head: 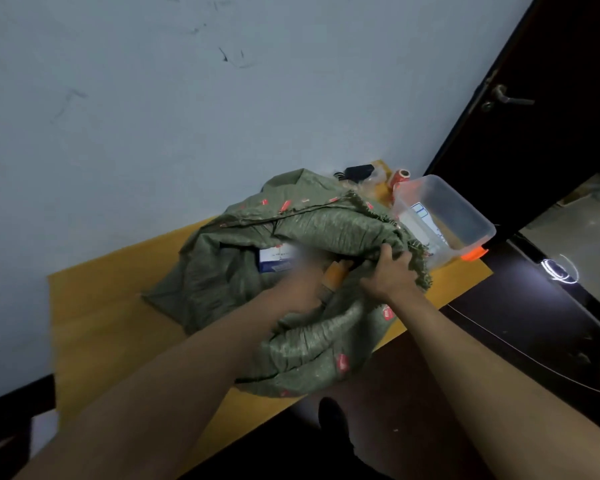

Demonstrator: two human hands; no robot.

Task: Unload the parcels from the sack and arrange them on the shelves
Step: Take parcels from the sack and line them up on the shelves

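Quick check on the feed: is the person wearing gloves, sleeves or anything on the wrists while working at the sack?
No. Both forearms are bare to the frame edge, no sleeves in view. The right hand has no glove, ring, watch or band visible. The left hand is motion-blurred; it looks ungloved, but finer details cannot be told.

Nothing here is reading clearly. The green sack (291, 237) is showing small red printed patches, but their characters are coming out too small and smeared to make out. A white and blue box (274, 261) inside the sack's mouth is carrying lines of print, partly blurred over and not legible. A label with blue markings inside the clear plastic tub (444, 216) is also staying unreadable.
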